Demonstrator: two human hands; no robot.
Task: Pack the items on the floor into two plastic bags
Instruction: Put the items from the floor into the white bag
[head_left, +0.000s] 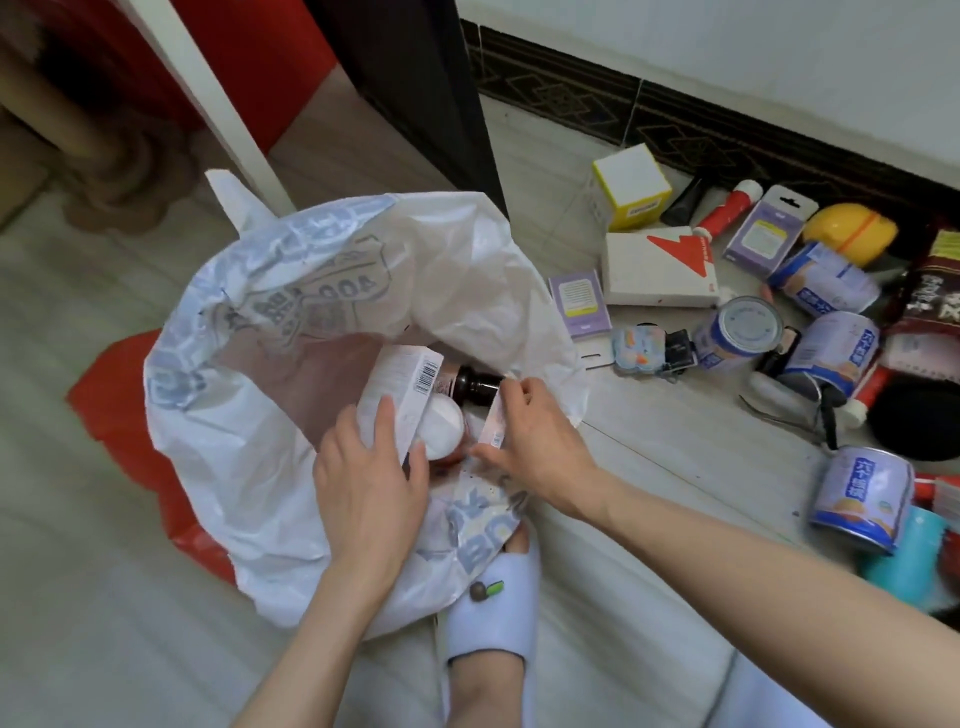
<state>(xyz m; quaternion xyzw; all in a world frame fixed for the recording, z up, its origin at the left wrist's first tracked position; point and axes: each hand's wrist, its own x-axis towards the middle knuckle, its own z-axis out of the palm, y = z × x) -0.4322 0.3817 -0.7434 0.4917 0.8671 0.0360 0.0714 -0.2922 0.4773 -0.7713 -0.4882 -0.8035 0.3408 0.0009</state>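
Now loading white plastic bag (291, 364): left hand (363, 478) fingers grip pink carton (400, 400), right hand (530, 441) fingers pinch slim box (492, 423); next, release inside, fetch cans (860, 499) from floor.

This looks like a room in a home: pale tiled floor (649, 467), a dark patterned skirting (727, 130) under a white wall (727, 41), a white table leg (208, 104), and a foot in a house slipper (493, 613) among scattered household goods.
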